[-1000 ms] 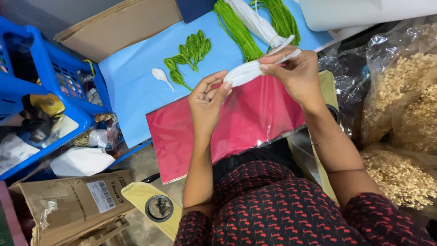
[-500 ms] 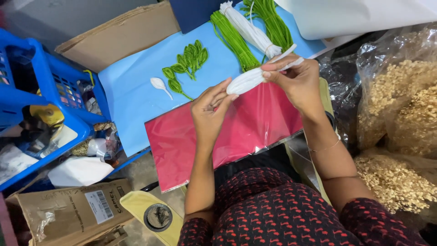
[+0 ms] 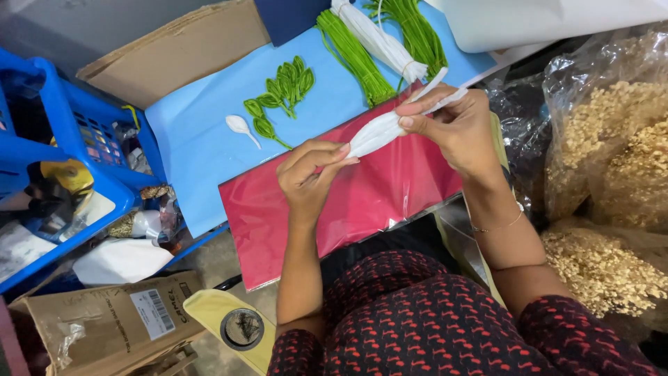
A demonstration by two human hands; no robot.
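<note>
Your fingers (image 3: 327, 157) on the left hand (image 3: 309, 177) are pinched shut on the lower tip of a white petal bud (image 3: 376, 132), while your right hand (image 3: 456, 129) closes around its upper end, thumb pressed on top and thin white stems sticking out past the knuckles. From the head view, the bud hangs in the air between both hands, tilted up to the right, just above the red sheet (image 3: 348, 202). Held at both ends like this, it looks stretched so the layers stay tight and smooth, though that is a judgement.

The red sheet lies over a light blue sheet (image 3: 202, 139) on the table, giving you a plain backing under the work. On the blue sheet, within reach, lie a cluster of green leaves (image 3: 282, 90) and, just beside it, one small white petal (image 3: 238, 125). Further up are bundles of green stems (image 3: 355, 59) with a white bundle (image 3: 379, 42) between them. A blue crate (image 3: 69, 125) stands to your left, and clear bags of pale dried material (image 3: 612, 153) sit to your right.
</note>
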